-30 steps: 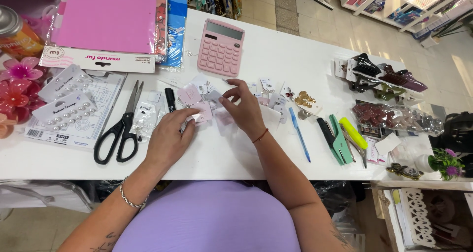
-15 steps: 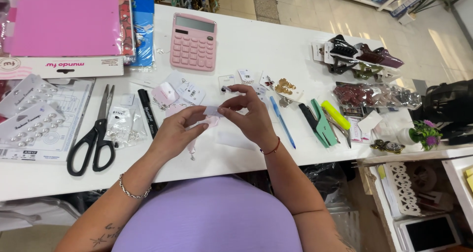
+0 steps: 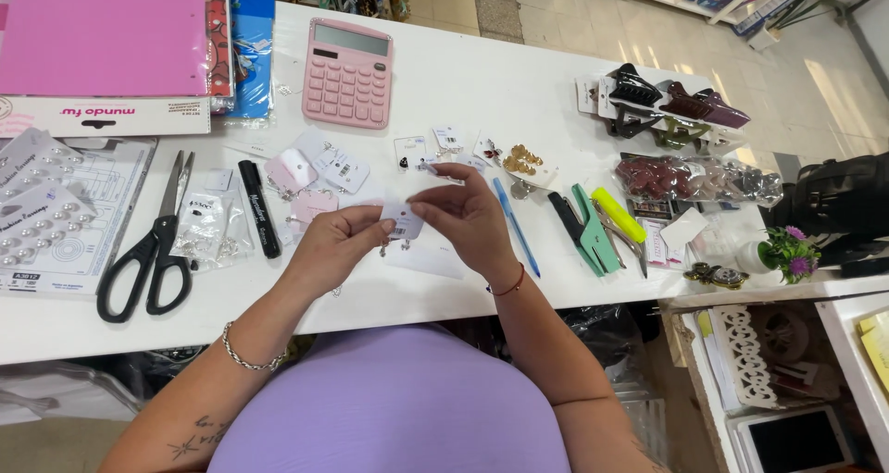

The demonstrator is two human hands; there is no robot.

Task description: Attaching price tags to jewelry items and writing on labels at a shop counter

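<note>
A lilac sleeveless top is worn; a silver chain bracelet is seen by the left hand (image 3: 329,243), a thin red cord (plain) by the right hand (image 3: 472,218).

One pink plastic calculator (image 3: 347,72), one pair of black-handled steel scissors (image 3: 148,246), one black marker pen (image 3: 258,208), one blue ballpoint pen (image 3: 514,225), one yellow highlighter (image 3: 619,214).

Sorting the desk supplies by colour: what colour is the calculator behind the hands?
Pink, keys included. The calculator shows clearly in the head view, at the far side of the white table.

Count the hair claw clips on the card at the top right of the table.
3 clear: a black claw clip, a brown claw clip, a purple claw clip. A greenish clip below may be a fourth, partly hidden.
</note>
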